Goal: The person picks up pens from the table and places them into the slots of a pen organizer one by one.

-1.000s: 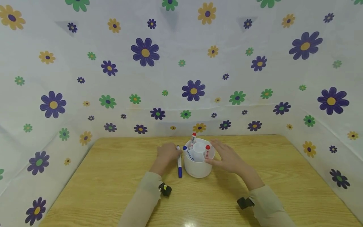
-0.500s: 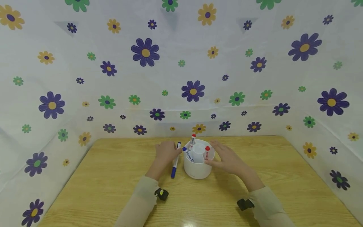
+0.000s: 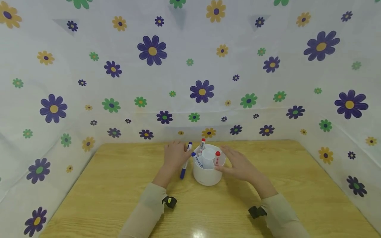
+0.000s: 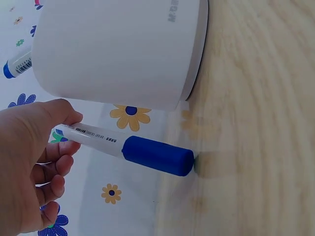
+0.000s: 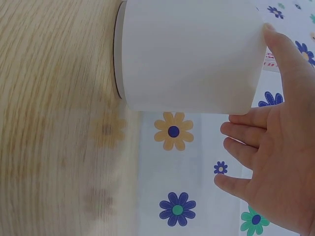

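My left hand (image 3: 175,156) pinches a white marker with a blue cap (image 4: 157,155) between thumb and fingers, just left of a round white pen holder (image 3: 207,178). The marker slants, its capped end downward close to the table; whether it touches is unclear. My right hand (image 3: 239,166) lies against the holder's right side, the thumb at the rim and the other fingers extended and spread. Inside the holder stand a blue-ended marker (image 3: 197,160) and two red-ended markers, one at the back (image 3: 202,147), the other at the right (image 3: 217,159). Their lower parts are hidden.
The holder stands on a wood-grain table (image 3: 119,185), toward its back edge. A white flower-print cloth (image 3: 178,76) hangs behind the table and along both sides. Black wrist cameras sit at both sleeves.
The marker in my left hand has swung from nearly straight to a slant, its capped end going left, then rising slightly. My left fingers have spread a little. My right hand stays at the holder.
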